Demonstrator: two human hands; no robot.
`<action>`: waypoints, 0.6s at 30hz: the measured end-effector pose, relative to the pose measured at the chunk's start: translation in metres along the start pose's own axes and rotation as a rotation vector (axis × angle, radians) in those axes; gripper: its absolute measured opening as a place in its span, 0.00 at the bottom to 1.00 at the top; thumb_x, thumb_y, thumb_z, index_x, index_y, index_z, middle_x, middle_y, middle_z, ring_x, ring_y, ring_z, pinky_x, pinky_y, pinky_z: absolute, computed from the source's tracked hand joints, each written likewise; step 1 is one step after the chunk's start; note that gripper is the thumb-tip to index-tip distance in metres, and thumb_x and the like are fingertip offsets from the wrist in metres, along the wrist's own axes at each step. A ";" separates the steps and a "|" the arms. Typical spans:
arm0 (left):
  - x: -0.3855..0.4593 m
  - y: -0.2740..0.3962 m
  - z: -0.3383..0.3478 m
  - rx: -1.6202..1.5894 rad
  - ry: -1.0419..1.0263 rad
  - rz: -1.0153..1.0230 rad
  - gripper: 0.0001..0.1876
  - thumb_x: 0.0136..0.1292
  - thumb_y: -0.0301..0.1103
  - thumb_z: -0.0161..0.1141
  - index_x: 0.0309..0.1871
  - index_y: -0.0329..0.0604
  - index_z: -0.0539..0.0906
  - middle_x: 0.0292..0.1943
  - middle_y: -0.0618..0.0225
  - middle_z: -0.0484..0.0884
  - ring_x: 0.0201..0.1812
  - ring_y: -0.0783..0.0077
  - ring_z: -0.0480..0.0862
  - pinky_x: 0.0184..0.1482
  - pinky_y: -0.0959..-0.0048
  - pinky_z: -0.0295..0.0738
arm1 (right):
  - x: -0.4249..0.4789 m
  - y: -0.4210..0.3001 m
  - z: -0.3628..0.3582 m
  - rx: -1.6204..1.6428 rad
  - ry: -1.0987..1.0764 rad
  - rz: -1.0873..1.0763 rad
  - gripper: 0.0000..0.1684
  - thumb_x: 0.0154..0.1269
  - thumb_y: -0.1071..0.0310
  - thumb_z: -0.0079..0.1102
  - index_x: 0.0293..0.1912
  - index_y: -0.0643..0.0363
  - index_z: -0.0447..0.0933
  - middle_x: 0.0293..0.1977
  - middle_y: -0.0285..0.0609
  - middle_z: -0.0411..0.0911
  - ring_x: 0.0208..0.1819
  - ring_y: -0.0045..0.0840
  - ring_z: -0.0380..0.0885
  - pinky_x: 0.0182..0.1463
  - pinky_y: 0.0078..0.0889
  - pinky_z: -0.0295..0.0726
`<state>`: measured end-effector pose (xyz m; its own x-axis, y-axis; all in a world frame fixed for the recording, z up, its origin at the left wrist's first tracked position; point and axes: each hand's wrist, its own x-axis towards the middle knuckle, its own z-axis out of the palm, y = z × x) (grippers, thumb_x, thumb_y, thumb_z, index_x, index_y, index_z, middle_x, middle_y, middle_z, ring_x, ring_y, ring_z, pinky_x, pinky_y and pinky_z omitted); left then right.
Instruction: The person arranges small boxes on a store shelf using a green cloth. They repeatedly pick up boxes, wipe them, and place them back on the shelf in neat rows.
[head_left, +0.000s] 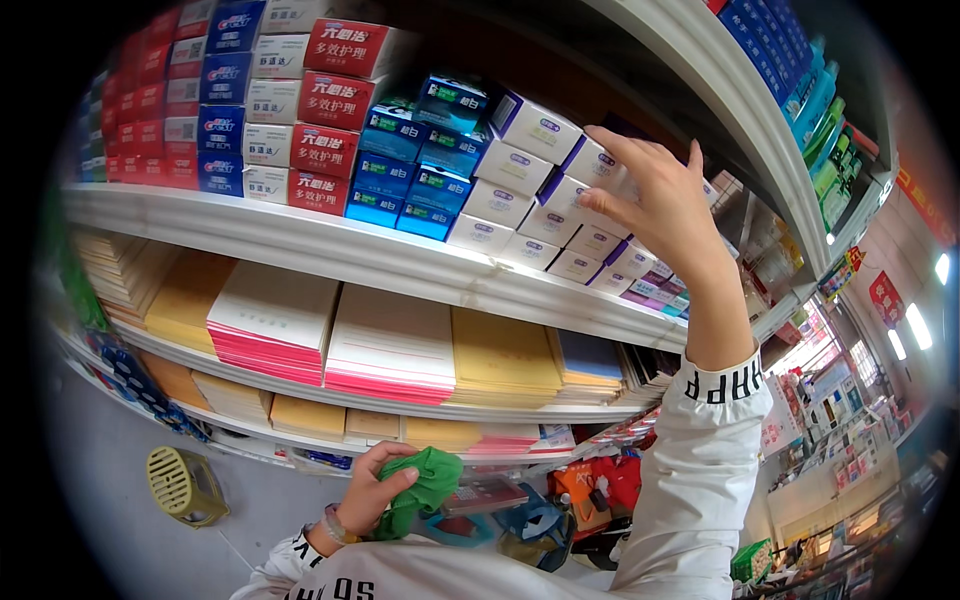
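Note:
My left hand (375, 484) grips a crumpled green cloth (424, 484), low in front of my body. Raised to the upper shelf, my right hand (664, 187) has its fingers spread over the stacked white and purple toothpaste boxes (536, 133). Its thumb and forefinger are at the upper boxes on the right of that stack; whether they touch cannot be told. Part of the stack is hidden behind this hand. Blue Darlie toothpaste boxes (386, 172) stand in the adjoining pile, followed leftward by red boxes (330, 142) and blue Crest boxes (223, 127).
The white shelf edge (375, 236) runs beneath the boxes. Lower shelves carry stacked white paper pads (390, 330) and yellow envelopes (502, 349). A yellow plastic stool (184, 484) stands on the grey floor. Bottles (817, 112) fill a shelf at the upper right.

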<state>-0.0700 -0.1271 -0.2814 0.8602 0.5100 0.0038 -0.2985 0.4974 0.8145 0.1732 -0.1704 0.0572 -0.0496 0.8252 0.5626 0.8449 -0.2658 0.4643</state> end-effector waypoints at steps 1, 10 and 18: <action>0.000 0.000 -0.001 -0.006 0.001 0.003 0.15 0.60 0.25 0.59 0.49 0.33 0.73 0.45 0.60 0.79 0.46 0.74 0.79 0.48 0.75 0.75 | 0.001 0.000 0.000 0.012 0.001 -0.001 0.31 0.54 0.51 0.64 0.57 0.51 0.70 0.48 0.43 0.77 0.54 0.35 0.72 0.64 0.71 0.46; 0.003 -0.003 -0.005 -0.016 -0.002 -0.007 0.15 0.60 0.26 0.59 0.49 0.33 0.73 0.46 0.60 0.79 0.48 0.73 0.78 0.51 0.74 0.73 | 0.006 -0.001 0.006 0.099 0.041 0.002 0.31 0.52 0.56 0.66 0.56 0.51 0.72 0.44 0.45 0.79 0.47 0.37 0.76 0.65 0.52 0.58; 0.000 -0.006 -0.011 -0.027 0.013 -0.004 0.14 0.60 0.26 0.58 0.48 0.33 0.74 0.45 0.60 0.80 0.47 0.73 0.78 0.51 0.74 0.73 | 0.010 -0.005 0.000 -0.003 0.023 -0.036 0.36 0.49 0.55 0.68 0.58 0.53 0.70 0.50 0.48 0.75 0.53 0.40 0.72 0.61 0.38 0.66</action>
<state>-0.0731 -0.1226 -0.2921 0.8558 0.5173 -0.0073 -0.3065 0.5183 0.7984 0.1682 -0.1605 0.0602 -0.0926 0.8226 0.5611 0.8405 -0.2376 0.4870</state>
